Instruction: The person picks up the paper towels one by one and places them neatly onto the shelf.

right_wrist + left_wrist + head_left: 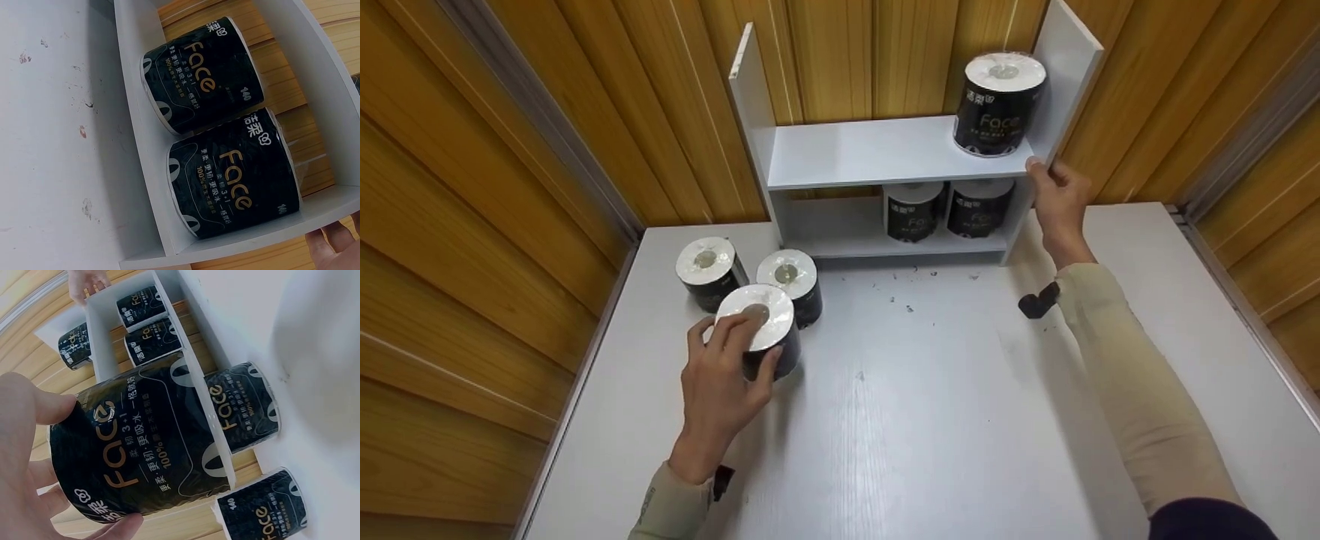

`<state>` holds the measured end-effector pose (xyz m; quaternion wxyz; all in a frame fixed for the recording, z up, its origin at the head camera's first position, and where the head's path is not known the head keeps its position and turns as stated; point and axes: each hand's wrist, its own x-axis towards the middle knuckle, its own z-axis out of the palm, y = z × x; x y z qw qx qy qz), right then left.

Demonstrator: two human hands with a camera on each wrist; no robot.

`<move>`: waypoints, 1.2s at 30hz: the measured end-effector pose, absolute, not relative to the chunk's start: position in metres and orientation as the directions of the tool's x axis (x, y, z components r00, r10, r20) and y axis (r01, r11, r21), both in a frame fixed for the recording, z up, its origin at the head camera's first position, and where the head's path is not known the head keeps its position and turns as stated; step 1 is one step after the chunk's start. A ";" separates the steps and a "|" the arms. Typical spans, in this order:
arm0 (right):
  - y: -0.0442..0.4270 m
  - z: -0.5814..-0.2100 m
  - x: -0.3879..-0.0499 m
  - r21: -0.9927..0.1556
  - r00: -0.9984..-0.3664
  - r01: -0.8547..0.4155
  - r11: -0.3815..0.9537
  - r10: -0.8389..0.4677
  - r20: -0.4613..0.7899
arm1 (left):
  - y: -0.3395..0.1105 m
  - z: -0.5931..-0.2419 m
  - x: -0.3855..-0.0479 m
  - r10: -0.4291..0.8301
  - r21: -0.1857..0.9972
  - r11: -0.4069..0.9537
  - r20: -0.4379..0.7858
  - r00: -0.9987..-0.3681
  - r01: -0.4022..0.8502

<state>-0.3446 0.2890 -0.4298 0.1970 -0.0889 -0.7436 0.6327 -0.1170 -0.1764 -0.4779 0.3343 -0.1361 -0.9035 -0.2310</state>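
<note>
My left hand (pixel 724 375) grips a toilet paper roll (pixel 780 352) in black printed wrapping, its fingers at the white top and its thumb on the side. In the left wrist view that held roll (pixel 135 444) is tilted and appears raised off the table. Close behind it on the table stand two similar rolls, a left one (pixel 711 289) and a right one (pixel 806 296). My right hand (pixel 1061 199) holds the right side panel of a white two-level shelf (pixel 855 154), near the middle board. In the right wrist view only that hand's fingers (pixel 337 239) show, at the panel's edge.
One roll (pixel 997 116) stands at the right of the upper board. Below it, two rolls, one (pixel 911 217) beside the other (pixel 981 214), fill the lower level's right side. Dark crumbs (pixel 909 308) lie on the white table (pixel 900 420). Wood-patterned walls (pixel 840 60) enclose it.
</note>
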 end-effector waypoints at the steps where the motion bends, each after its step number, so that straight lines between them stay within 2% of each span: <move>1: 0.289 -0.430 -0.345 -0.976 -0.906 -0.117 0.186 0.383 0.182 | -0.176 -0.477 -0.117 0.094 0.324 0.856 0.668 -0.738 0.402; 18: 0.288 -0.427 -0.347 -0.972 -0.891 -0.143 0.184 0.404 0.208 | -0.160 -0.458 -0.132 0.114 0.294 0.847 0.713 -0.692 0.443; 24: 0.289 -0.428 -0.345 -0.977 -0.902 -0.116 0.176 0.393 0.178 | -0.156 -0.455 -0.136 0.117 0.287 0.842 0.730 -0.673 0.457; 36: 0.290 -0.429 -0.346 -0.976 -0.908 -0.104 0.193 0.382 0.172 | -0.151 -0.450 -0.147 0.098 0.317 0.827 0.732 -0.674 0.465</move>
